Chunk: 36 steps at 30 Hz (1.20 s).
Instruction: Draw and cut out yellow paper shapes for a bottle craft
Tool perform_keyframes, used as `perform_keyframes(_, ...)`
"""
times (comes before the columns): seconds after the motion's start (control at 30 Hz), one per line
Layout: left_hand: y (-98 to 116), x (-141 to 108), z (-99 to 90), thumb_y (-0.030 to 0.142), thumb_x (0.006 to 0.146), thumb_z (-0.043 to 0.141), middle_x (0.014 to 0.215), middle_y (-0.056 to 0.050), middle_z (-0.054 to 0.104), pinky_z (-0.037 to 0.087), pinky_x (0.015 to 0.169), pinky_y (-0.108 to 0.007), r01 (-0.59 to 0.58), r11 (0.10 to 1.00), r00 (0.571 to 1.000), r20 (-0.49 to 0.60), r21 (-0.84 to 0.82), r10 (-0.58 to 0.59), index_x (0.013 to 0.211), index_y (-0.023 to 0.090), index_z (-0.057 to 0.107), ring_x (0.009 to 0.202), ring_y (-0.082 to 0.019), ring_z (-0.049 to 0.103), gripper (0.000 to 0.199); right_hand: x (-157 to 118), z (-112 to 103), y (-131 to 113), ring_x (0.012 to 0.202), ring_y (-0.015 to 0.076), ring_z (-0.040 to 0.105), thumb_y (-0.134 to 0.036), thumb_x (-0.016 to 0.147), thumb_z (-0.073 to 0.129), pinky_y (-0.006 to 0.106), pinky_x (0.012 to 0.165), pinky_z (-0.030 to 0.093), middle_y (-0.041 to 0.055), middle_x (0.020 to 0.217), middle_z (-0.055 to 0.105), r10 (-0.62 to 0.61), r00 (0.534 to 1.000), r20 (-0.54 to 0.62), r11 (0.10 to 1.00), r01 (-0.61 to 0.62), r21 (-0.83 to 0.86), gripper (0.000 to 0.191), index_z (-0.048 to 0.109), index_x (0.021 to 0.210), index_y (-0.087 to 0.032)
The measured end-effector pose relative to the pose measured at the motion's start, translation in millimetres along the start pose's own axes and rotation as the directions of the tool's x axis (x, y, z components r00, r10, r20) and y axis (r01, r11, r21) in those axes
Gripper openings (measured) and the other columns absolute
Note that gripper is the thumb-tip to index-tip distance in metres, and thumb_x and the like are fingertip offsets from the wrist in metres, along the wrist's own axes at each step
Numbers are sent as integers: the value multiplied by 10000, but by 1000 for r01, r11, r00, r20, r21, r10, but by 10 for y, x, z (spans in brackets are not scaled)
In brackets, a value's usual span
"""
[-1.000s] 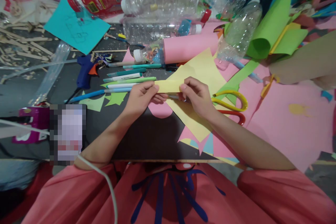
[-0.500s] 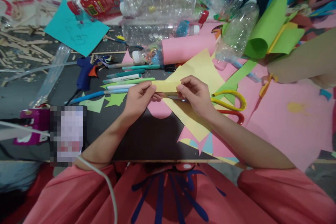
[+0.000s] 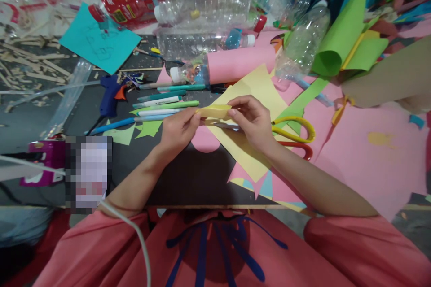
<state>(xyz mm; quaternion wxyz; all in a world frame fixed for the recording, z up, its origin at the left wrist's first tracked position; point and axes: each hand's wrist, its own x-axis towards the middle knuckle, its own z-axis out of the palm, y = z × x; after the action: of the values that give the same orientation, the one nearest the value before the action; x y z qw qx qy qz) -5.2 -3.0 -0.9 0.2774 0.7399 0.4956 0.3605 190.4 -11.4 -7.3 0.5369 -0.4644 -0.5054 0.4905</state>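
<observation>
A small folded piece of yellow paper (image 3: 213, 110) is stretched between my two hands above the table. My left hand (image 3: 180, 128) pinches its left end, and my right hand (image 3: 251, 121) pinches the right end between thumb and fingers. Under my right hand lies a pair of scissors, with one yellow handle (image 3: 308, 129) and one red, its blades partly hidden by the hand. Beneath them is a larger yellow sheet (image 3: 254, 161). A rounded pink paper piece (image 3: 206, 140) lies just below the folded paper.
Several markers (image 3: 161, 102) and a blue glue gun (image 3: 109, 96) lie to the left. Clear plastic bottles (image 3: 202, 9) and a pink paper roll (image 3: 240, 63) are at the back. Pink paper (image 3: 373, 166) covers the right side, where another person's arm (image 3: 387, 76) reaches in. A phone (image 3: 90, 170) sits lower left.
The yellow paper now looks more curved, its left end lower, and my left hand has turned and dropped slightly. More of the scissor blades shows.
</observation>
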Motion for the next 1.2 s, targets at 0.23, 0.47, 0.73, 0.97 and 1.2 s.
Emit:
perform_keyframes(0.23, 5, 20, 0, 464, 953, 482, 739, -32, 761, 514, 634, -198, 20, 999, 1000, 14, -44, -20, 805, 170, 688, 665, -125, 708, 388, 7, -11, 16, 704, 129, 629, -598, 749, 743, 294, 684, 543, -15, 771, 648, 2, 1000, -4, 999, -2, -32, 390, 636, 785, -224)
perform_keyframes(0.47, 100, 63, -8, 599, 844, 611, 663, -69, 743, 578, 537, -249, 404, 785, 913, 266, -470, -310, 696, 156, 613, 548, -167, 709, 467, 22, -25, -2, 606, 112, 578, -504, 759, 762, 272, 596, 503, -33, 680, 617, 12, 999, -36, 999, -13, -44, 315, 627, 738, -219)
perform_keyframes(0.73, 82, 92, 2, 582, 790, 682, 683, -76, 755, 607, 550, -266, 548, 639, 837, 368, -541, -406, 696, 157, 580, 563, -177, 719, 447, 20, -33, 17, 703, 126, 611, -509, 779, 748, 273, 655, 522, -24, 767, 608, 47, 999, -1, 999, -47, -8, 317, 631, 895, -239)
perform_keyframes(0.97, 92, 85, 3, 559, 768, 695, 657, -78, 747, 594, 554, -258, 585, 610, 811, 384, -535, -441, 670, 150, 624, 589, -188, 729, 427, 16, -33, 1, 602, 113, 557, -525, 767, 744, 264, 577, 480, -40, 665, 563, 118, 993, 10, 993, -117, -22, 333, 601, 784, -225)
perform_keyframes(1.2, 52, 89, 5, 509, 745, 693, 569, -34, 688, 564, 551, -273, 599, 577, 800, 398, -555, -448, 669, 159, 663, 542, -173, 681, 359, 18, -24, -15, 552, 109, 546, -452, 755, 757, 254, 528, 453, -46, 614, 567, 114, 993, -17, 993, -114, -21, 282, 601, 721, -219)
